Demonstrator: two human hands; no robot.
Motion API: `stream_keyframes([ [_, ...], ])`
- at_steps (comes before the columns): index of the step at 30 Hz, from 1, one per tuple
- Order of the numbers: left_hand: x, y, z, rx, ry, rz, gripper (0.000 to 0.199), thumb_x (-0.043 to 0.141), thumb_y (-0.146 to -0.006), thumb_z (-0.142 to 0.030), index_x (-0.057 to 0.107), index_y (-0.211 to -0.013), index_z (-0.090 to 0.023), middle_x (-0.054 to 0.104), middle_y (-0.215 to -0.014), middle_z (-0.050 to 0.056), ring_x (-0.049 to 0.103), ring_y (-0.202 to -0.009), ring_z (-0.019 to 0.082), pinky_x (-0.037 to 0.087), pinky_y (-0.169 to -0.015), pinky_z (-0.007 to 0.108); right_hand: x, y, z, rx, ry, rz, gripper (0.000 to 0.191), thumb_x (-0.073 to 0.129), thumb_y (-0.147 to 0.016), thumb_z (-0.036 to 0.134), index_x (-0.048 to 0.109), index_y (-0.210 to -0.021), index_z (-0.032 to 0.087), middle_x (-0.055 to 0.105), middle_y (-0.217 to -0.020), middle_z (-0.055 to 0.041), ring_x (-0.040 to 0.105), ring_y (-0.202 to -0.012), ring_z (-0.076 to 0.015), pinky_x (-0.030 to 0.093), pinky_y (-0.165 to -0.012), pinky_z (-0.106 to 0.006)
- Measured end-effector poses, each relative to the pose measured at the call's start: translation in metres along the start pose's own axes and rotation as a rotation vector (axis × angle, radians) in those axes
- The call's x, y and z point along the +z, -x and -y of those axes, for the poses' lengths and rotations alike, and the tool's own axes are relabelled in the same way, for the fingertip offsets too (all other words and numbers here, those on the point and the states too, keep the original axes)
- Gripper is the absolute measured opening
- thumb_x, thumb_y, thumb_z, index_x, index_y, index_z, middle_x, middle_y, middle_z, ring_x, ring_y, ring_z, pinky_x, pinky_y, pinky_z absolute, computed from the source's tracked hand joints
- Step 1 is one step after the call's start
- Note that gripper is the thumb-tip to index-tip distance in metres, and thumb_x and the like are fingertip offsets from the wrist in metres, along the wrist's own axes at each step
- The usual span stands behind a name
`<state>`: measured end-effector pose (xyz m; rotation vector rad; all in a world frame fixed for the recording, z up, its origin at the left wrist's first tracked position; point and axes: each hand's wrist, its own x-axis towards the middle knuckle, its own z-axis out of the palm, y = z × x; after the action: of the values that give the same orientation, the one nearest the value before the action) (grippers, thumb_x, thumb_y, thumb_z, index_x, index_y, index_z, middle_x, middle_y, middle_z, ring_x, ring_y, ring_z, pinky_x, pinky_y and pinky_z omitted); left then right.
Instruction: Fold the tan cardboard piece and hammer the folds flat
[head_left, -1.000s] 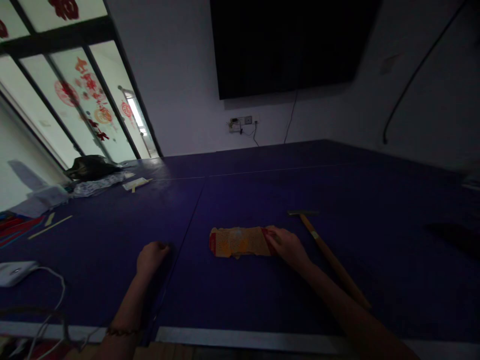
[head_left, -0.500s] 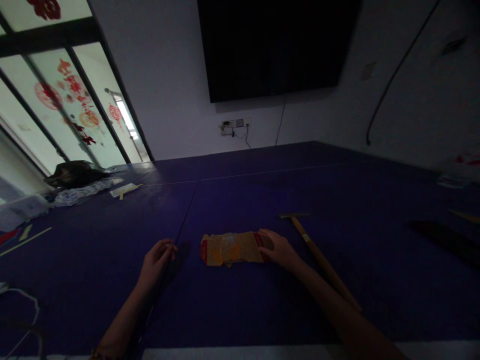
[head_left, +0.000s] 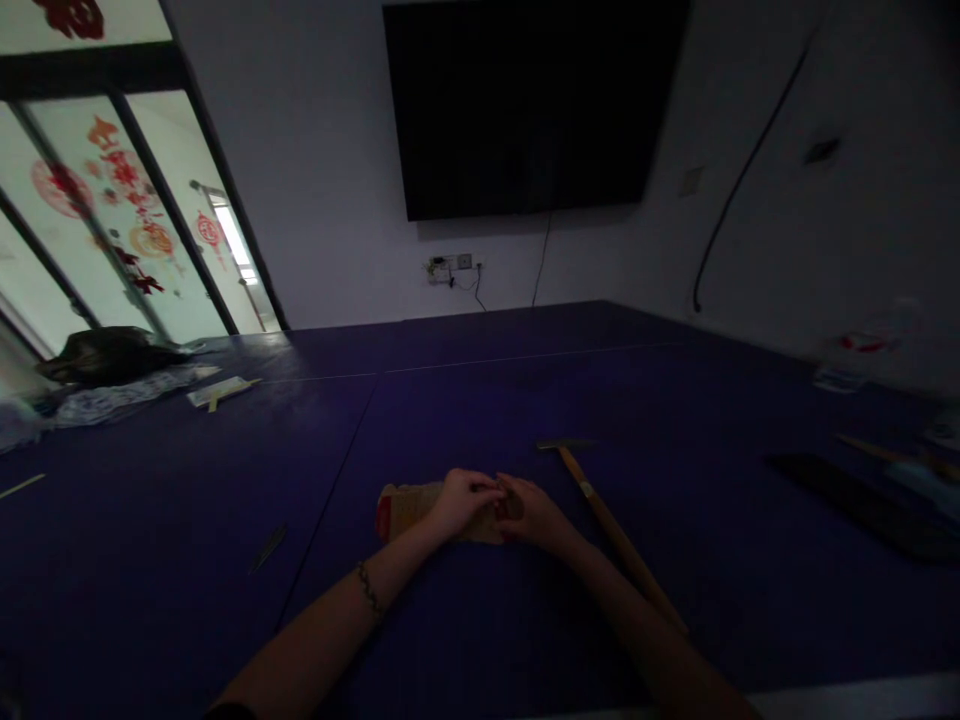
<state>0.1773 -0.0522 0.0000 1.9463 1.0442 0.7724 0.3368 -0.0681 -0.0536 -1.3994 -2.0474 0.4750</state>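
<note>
A flat tan piece with red ends (head_left: 411,506) lies on the purple table, its right part covered by my hands. My left hand (head_left: 463,502) reaches over it, fingers closed near its right end. Close beside it, my right hand (head_left: 531,510) has curled fingers around the right end, where a small dark brownish patch shows between the fingers. What the left fingertips pinch is too small and dark to make out. A hammer (head_left: 600,508) with a wooden handle lies just right of my right hand, its head away from me.
A small dark pointed object (head_left: 269,547) lies left of the table seam. At the back left are a dark bag (head_left: 112,355) and a white tray (head_left: 221,392). A long black object (head_left: 862,503) and a clear container (head_left: 841,372) are at the right.
My left hand has moved right, from the open table onto the tan piece beside my right hand. The small pointed object at left is now uncovered. The view has shifted slightly.
</note>
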Motion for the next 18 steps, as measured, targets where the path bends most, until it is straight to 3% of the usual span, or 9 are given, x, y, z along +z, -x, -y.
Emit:
stream_keyframes([
  [3,0.022,-0.012,0.012,-0.002,-0.002,0.029,0.016,0.057,-0.069,-0.023,0.068,-0.072,-0.012,0.068,-0.069,0.003,0.059,-0.062,0.014,0.044,-0.060,0.022,0.001,0.000,-0.003,0.010,-0.009,-0.001,0.068,0.068,-0.055,0.022,0.046,-0.119,0.013,0.053,-0.117,-0.0156,0.047,-0.109,-0.0267,0.037,-0.092,-0.042],
  [6,0.031,-0.012,0.023,0.008,-0.067,0.024,0.014,0.055,-0.070,-0.021,0.067,-0.071,-0.013,0.067,-0.067,0.002,0.058,-0.061,0.013,0.043,-0.060,0.021,0.001,0.001,-0.005,0.018,-0.022,0.008,0.072,0.070,-0.052,0.021,0.045,-0.119,0.014,0.052,-0.118,-0.0151,0.047,-0.110,-0.0266,0.037,-0.092,-0.041],
  [12,0.035,-0.009,0.027,0.079,-0.227,0.005,0.012,0.055,-0.070,-0.017,0.067,-0.068,-0.016,0.067,-0.072,0.002,0.058,-0.068,0.014,0.042,-0.066,0.023,-0.003,0.003,-0.003,0.033,-0.031,0.031,0.077,0.073,-0.048,0.021,0.044,-0.119,0.014,0.051,-0.119,-0.0152,0.045,-0.112,-0.0276,0.035,-0.093,-0.042],
  [18,0.038,-0.009,0.028,0.119,-0.295,0.042,0.015,0.055,-0.067,-0.011,0.068,-0.070,-0.018,0.067,-0.076,0.002,0.059,-0.075,0.015,0.042,-0.071,0.025,-0.006,0.004,-0.002,0.008,-0.048,0.045,0.070,0.071,-0.050,0.019,0.048,-0.116,0.018,0.052,-0.119,-0.0129,0.043,-0.113,-0.0279,0.033,-0.094,-0.045],
])
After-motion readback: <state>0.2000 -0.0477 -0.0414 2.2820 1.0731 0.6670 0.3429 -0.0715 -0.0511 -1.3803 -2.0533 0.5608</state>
